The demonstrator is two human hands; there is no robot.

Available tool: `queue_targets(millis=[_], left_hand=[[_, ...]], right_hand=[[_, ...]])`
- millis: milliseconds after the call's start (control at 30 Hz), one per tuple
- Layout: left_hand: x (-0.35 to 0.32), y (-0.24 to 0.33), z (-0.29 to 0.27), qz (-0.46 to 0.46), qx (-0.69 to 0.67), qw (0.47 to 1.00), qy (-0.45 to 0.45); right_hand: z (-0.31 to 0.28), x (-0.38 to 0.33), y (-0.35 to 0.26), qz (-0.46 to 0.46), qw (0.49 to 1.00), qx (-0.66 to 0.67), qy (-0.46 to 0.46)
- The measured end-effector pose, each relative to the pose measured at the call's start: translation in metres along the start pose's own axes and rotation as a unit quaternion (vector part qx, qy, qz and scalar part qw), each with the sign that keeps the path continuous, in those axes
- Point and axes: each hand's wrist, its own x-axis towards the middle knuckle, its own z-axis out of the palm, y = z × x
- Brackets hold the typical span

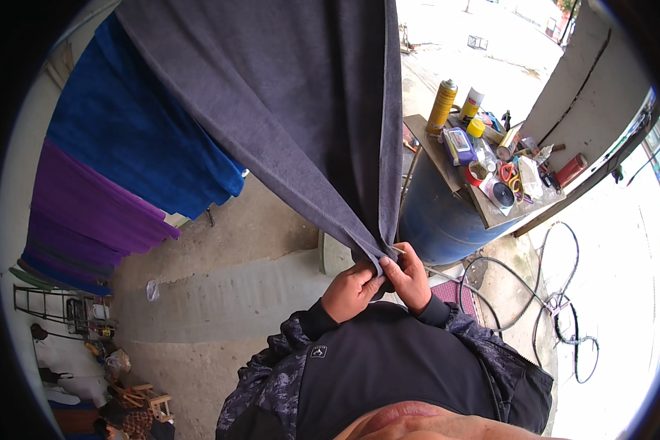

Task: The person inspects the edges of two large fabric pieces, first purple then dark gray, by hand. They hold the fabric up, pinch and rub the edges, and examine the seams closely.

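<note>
A large grey cloth (pixel 293 103) hangs from above, its lower end drawn to a narrow bunch in front of my chest. My left hand (pixel 348 292) is closed on the bunched edge from the left. Close against it, my right hand (pixel 408 281) pinches the same gathered end, thumb on top. Something thin and pale shows by the right forefinger, too small to name. The fingertips of both hands are partly hidden in the folds.
Blue cloth (pixel 147 125) and purple cloth (pixel 95 198) hang at left. On the right, a board (pixel 433 150) on a blue drum (pixel 436 213) holds spray cans, scissors and tape. Black hoses (pixel 517 271) coil on the floor. A wooden stool (pixel 158 402) stands lower left, beside a person (pixel 125 418).
</note>
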Motion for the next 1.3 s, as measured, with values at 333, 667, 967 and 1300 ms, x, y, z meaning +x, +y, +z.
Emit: queue_targets(millis=[333, 667, 967, 1300], left_hand=[[-0.002, 0.001, -0.005, -0.002, -0.018, 1.0, 0.022], [-0.012, 0.0, -0.008, -0.055, -0.101, 0.989, 0.098], [-0.02, -0.018, -0.018, -0.093, -0.198, 0.944, 0.249], [-0.021, -0.035, -0.058, -0.11, -0.248, 0.834, 0.48]], right_hand=[[-0.002, -0.001, -0.003, 0.017, 1.0, -0.008, 0.008], [0.0, 0.004, 0.005, -0.038, 0.995, 0.065, 0.058], [-0.002, 0.004, 0.014, -0.042, 0.989, 0.109, 0.093], [-0.019, 0.007, 0.021, -0.054, 0.99, 0.075, 0.106]])
